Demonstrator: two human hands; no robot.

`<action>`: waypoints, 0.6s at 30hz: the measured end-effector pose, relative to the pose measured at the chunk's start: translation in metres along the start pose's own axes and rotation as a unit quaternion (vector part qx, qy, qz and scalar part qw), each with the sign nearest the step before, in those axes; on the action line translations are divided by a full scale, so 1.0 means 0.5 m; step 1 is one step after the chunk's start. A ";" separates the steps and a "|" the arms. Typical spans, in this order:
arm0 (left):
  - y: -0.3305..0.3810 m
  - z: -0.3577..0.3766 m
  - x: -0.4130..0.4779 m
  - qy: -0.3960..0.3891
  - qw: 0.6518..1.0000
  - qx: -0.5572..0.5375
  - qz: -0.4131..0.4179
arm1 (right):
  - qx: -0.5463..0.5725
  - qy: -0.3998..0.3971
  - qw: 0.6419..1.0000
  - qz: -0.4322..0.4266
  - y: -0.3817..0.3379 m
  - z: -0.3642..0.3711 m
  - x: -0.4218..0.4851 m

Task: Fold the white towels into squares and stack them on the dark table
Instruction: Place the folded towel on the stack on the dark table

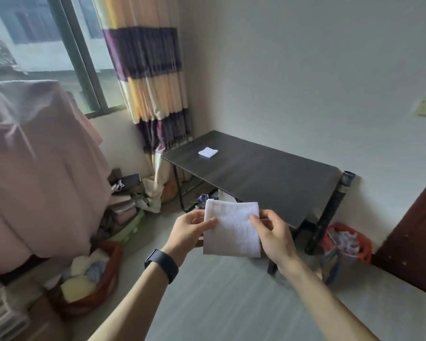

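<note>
**One square down, second one's in your hands**

There's a folded white square [207, 152] at the far left end of the dark table [268, 178]. It could be more than one towel, too small to tell. Your left hand [190, 230] pinches the left edge of a roughly squared towel [233, 230] held in the air near the table's near edge. Your right hand [273, 235] pinches its right edge. It isn't stacked yet.

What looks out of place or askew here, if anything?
Nothing stands out. A folded towel lies flat near the far left corner of the dark table, square with its edges. The left hand and right hand pinch a second towel, neatly folded.
</note>
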State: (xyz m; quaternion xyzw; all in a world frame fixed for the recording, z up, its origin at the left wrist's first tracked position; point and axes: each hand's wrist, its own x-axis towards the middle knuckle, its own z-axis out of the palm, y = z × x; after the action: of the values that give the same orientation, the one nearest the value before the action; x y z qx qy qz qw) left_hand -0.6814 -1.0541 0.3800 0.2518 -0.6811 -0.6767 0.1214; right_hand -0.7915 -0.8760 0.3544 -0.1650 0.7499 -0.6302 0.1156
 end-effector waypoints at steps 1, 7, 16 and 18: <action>0.002 -0.010 0.042 0.015 1.000 -0.001 -0.005 | -0.002 -0.007 1.000 0.006 0.001 0.019 0.044; -0.007 -0.082 0.301 0.049 0.999 -0.011 -0.018 | -0.009 -0.036 0.999 0.023 0.032 0.137 0.300; -0.019 -0.239 0.779 0.036 0.998 -0.002 -0.042 | -0.028 -0.024 0.998 0.044 0.086 0.364 0.717; -0.007 -0.265 0.886 0.026 0.998 0.011 -0.050 | -0.030 -0.020 0.997 0.065 0.093 0.401 0.802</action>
State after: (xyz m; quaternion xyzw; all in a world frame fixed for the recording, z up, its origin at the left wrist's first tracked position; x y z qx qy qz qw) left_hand -0.9875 -1.3925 0.3059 0.3043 -0.6717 -0.6676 0.1027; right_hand -1.0882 -1.2084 0.2866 -0.1322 0.7749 -0.5953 0.1663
